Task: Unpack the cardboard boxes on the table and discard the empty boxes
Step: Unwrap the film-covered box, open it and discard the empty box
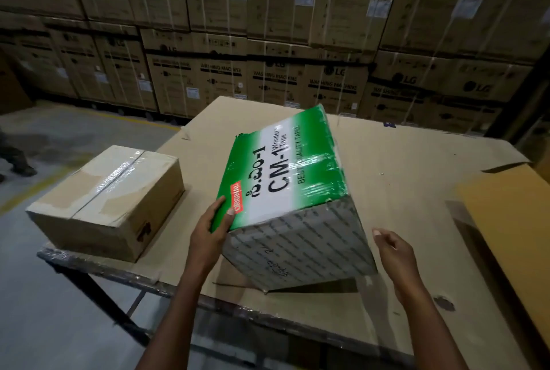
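The slick, film-wrapped green box (290, 173), judged stiff and weighty, is being tipped on the desk (416, 191), gripped by the left hand (211, 229), the right hand (393, 250) hovering relaxed, best gripped at corners.

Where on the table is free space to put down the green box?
Bare cardboard surface lies behind the green box, toward the far table edge, and between it and the yellow sheet. The left corner is crowded: the taped brown box fills it.
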`<action>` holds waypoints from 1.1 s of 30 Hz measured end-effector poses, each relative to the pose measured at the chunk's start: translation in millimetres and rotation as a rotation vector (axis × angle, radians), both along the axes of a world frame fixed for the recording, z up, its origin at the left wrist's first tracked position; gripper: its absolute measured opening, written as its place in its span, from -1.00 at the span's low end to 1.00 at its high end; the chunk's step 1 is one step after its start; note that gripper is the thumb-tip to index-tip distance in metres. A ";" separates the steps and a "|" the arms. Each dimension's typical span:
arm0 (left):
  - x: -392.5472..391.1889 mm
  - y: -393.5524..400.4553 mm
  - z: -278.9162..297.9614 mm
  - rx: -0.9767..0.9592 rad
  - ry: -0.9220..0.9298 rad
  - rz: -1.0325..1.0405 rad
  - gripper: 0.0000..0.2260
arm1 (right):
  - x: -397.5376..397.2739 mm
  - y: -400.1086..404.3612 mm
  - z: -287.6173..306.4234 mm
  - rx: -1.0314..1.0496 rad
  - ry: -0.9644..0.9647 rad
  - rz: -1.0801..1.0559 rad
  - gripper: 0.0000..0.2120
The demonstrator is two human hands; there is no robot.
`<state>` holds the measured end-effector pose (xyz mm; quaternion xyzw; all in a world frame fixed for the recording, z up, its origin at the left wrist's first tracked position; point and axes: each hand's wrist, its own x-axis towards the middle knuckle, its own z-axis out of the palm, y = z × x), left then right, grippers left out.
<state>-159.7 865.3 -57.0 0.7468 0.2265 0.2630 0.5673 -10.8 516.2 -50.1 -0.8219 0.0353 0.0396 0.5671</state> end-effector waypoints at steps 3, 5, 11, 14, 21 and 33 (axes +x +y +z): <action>12.1 -26.4 7.8 0.025 0.003 -0.023 -0.54 | -4.2 -5.5 24.9 0.074 -0.029 0.010 -0.69; 18.0 -40.8 13.9 0.037 0.003 -0.043 -0.52 | -6.1 -11.8 40.7 0.120 -0.064 0.005 -0.61; 26.1 -79.6 6.0 -0.132 0.044 -0.190 -0.37 | -6.5 -30.4 63.2 0.255 -0.046 -0.010 -0.71; 26.2 -93.2 5.4 -0.162 -0.039 -0.181 -0.50 | 2.6 -38.1 51.1 0.202 -0.045 -0.029 -0.60; 18.1 -94.3 -22.1 -0.248 0.047 -0.255 -0.40 | 3.4 -33.3 25.2 0.105 -0.021 0.013 -0.53; 39.0 -98.3 33.5 0.046 -0.082 -0.300 -0.30 | 12.7 -37.3 18.9 0.511 0.160 -0.115 -0.81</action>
